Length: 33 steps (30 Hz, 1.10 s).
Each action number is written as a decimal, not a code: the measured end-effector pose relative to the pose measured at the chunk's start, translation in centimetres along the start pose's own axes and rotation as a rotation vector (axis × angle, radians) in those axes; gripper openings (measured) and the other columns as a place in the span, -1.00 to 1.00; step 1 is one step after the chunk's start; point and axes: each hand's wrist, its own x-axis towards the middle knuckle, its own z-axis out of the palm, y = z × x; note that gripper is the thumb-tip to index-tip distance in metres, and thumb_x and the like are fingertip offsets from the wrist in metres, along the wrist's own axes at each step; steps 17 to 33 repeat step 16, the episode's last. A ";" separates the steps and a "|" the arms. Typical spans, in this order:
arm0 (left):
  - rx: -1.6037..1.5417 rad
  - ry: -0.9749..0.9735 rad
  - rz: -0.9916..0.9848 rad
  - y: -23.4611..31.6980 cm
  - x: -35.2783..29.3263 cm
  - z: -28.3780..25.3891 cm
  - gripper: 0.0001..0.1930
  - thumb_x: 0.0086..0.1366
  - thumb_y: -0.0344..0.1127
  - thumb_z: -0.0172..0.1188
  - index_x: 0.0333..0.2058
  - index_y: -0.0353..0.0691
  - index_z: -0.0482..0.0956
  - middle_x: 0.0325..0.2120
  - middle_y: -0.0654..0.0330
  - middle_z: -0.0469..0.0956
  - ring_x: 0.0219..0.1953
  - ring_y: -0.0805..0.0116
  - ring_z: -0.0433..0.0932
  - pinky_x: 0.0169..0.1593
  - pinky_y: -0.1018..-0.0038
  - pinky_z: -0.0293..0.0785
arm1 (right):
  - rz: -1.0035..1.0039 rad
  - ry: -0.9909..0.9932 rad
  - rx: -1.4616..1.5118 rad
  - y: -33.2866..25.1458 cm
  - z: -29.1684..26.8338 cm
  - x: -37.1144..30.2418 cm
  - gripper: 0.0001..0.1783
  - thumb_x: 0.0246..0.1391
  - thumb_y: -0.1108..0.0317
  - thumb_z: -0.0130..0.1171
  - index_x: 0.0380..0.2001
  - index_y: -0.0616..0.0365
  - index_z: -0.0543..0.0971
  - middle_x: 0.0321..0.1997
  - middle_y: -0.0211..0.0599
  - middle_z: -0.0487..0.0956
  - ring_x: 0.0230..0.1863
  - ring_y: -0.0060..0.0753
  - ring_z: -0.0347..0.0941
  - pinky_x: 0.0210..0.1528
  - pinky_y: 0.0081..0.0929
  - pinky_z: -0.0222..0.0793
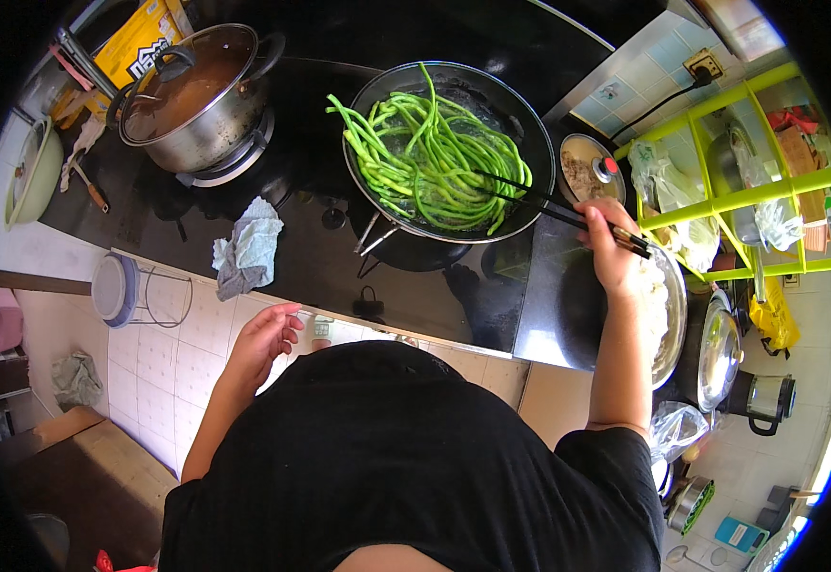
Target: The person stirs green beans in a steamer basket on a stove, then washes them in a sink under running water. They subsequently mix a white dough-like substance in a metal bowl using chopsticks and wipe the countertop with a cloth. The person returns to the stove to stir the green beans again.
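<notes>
A dark wok (530, 143) sits on the black stovetop (301, 248), filled with long green beans (425, 157) in water. My right hand (611, 243) grips a pair of long dark chopsticks (539, 202) whose tips reach into the beans at the wok's right side. My left hand (263, 343) hangs loose at the front edge of the counter, fingers slightly curled, holding nothing. A crumpled grey cloth (247, 250) lies on the stovetop just above that hand.
A steel pot with a glass lid (196, 95) stands on the left burner. A pale green bowl (34, 172) rests at the far left. A lime-green rack (739, 153) with bags and pans stands on the right, beside a metal bowl (673, 315) and an electric kettle (766, 398).
</notes>
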 end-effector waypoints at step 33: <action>0.024 0.009 -0.016 -0.3 -0.2 0.3 -0.72 0.32 -0.28 -0.09 -0.05 -0.22 0.40 -0.34 0.25 0.45 -0.38 0.53 0.37 -0.32 0.64 0.28 | 0.059 0.094 0.164 3.3 9.0 7.4 -0.80 0.11 0.33 0.06 -0.52 0.21 0.47 -0.66 -0.38 0.46 -0.66 -0.40 0.25 -0.56 -0.53 0.19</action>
